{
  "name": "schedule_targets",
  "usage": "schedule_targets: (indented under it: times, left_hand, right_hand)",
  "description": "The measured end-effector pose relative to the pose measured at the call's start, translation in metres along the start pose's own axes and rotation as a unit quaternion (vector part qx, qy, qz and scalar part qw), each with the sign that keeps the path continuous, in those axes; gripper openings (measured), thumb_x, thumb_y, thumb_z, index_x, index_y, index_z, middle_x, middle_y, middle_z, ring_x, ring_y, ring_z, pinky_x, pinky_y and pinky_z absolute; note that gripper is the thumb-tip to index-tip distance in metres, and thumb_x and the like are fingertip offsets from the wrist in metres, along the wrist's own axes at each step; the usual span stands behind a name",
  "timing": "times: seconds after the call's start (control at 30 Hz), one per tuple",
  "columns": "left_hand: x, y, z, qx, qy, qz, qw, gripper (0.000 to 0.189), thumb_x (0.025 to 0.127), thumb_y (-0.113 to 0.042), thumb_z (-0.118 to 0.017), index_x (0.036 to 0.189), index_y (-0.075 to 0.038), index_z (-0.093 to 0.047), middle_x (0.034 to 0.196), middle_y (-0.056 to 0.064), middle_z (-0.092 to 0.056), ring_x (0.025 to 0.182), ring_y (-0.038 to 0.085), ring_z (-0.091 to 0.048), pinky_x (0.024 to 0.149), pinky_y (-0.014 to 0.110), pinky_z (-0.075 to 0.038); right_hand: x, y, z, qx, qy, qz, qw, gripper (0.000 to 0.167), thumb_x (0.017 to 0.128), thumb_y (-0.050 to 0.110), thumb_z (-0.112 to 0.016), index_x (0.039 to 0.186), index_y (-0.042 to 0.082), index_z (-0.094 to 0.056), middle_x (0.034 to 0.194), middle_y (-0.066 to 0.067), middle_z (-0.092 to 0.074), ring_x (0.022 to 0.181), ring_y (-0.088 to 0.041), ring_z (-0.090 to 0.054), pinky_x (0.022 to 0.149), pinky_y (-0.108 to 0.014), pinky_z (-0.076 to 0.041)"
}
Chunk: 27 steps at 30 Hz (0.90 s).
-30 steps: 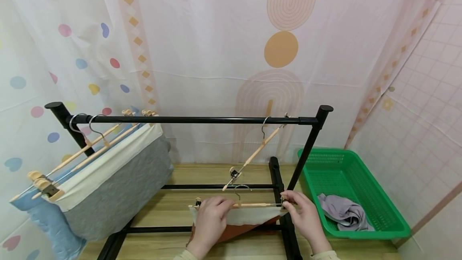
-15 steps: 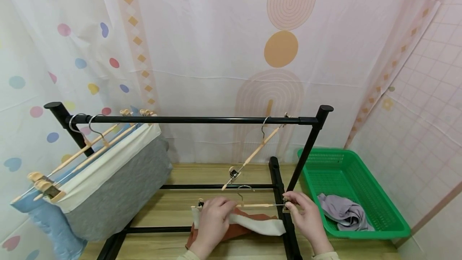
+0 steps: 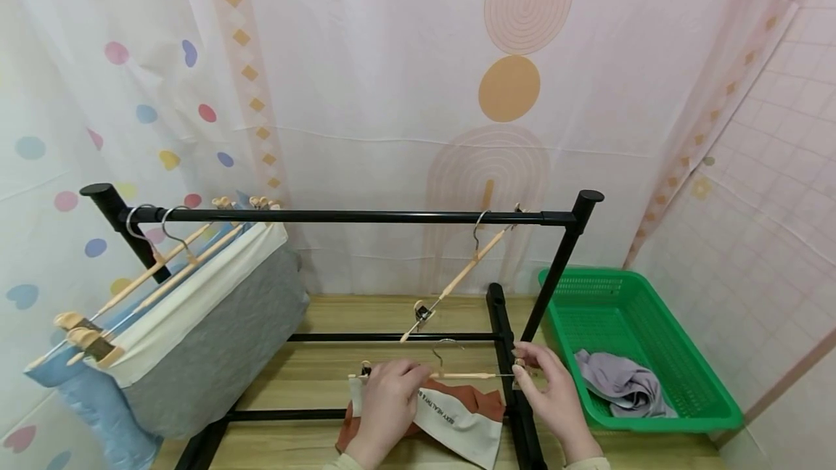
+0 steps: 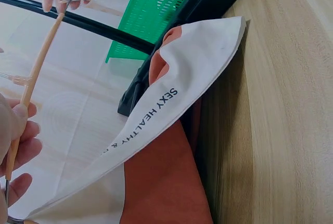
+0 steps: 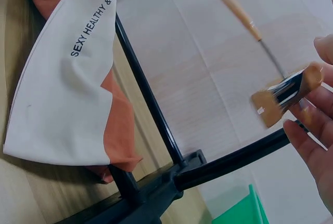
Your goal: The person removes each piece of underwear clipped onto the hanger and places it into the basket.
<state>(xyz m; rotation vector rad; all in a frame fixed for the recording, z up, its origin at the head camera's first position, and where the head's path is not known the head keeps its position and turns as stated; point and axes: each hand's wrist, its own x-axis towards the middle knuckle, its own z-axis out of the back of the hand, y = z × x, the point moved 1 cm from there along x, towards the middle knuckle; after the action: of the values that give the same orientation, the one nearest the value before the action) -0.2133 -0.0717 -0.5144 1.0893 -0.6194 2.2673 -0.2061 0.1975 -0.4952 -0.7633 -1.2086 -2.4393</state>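
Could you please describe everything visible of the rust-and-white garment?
The rust-and-white garment looks like soft fabric: rust body, broad white band with dark "SEXY HEALTHY &" lettering. Its left end hangs from the left clip of the hanger; its right end droops free of the right clip. The left grip partly hides it in the head view.
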Motion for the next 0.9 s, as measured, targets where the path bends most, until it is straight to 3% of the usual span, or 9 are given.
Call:
schedule_targets:
  times: [0.2,0.33,0.5,0.7,0.9]
  left_hand:
    - [0.000,-0.001,-0.001,0.000,-0.002,-0.003,1.0000,0.033,0.067,0.011,-0.074,0.087,-0.016,-0.078,0.082,-0.002,-0.068,0.076,0.015,-0.066,0.064,0.040,-0.051]
    - [-0.001,-0.001,-0.002,0.004,-0.003,-0.003,1.0000,0.032,0.068,0.010,-0.073,0.087,-0.016,-0.078,0.082,-0.003,-0.068,0.074,0.015,-0.066,0.064,0.040,-0.050]
    - [-0.001,-0.001,-0.002,0.011,-0.003,-0.001,0.9999,0.029,0.069,0.007,-0.076,0.087,-0.016,-0.078,0.082,-0.002,-0.068,0.074,0.014,-0.066,0.064,0.040,-0.051]
    - [-0.001,-0.001,-0.002,0.006,-0.003,0.003,1.0000,0.028,0.070,0.008,-0.072,0.087,-0.014,-0.078,0.081,-0.001,-0.068,0.073,0.016,-0.066,0.064,0.041,-0.050]
    - [-0.001,-0.002,-0.003,0.005,0.003,0.006,1.0000,0.035,0.065,0.011,-0.067,0.087,-0.014,-0.077,0.080,-0.001,-0.067,0.072,0.017,-0.065,0.063,0.042,-0.049]
  right_hand:
    - [0.003,0.006,-0.001,-0.008,0.000,0.015,0.9999,0.046,0.084,-0.002,-0.075,0.126,0.012,-0.063,0.111,-0.001,-0.066,0.100,-0.018,-0.063,0.084,-0.033,-0.052]
    - [0.004,0.011,-0.002,-0.024,0.011,0.030,0.9992,0.049,0.083,0.000,-0.077,0.128,0.014,-0.063,0.114,0.001,-0.067,0.102,-0.016,-0.062,0.083,-0.037,-0.053]
    - [0.005,0.019,-0.005,-0.058,0.029,0.091,0.9937,0.051,0.081,0.004,-0.080,0.128,0.015,-0.064,0.115,0.006,-0.068,0.104,-0.016,-0.062,0.081,-0.043,-0.053]
    - [0.007,0.024,-0.012,-0.083,0.045,0.168,0.9814,0.050,0.079,0.009,-0.082,0.126,0.015,-0.066,0.114,0.003,-0.069,0.101,-0.016,-0.062,0.080,-0.041,-0.053]
    - [0.005,0.027,-0.021,-0.093,0.069,0.190,0.9749,0.050,0.080,0.014,-0.081,0.127,0.014,-0.065,0.117,0.004,-0.068,0.108,-0.016,-0.059,0.087,-0.039,-0.050]
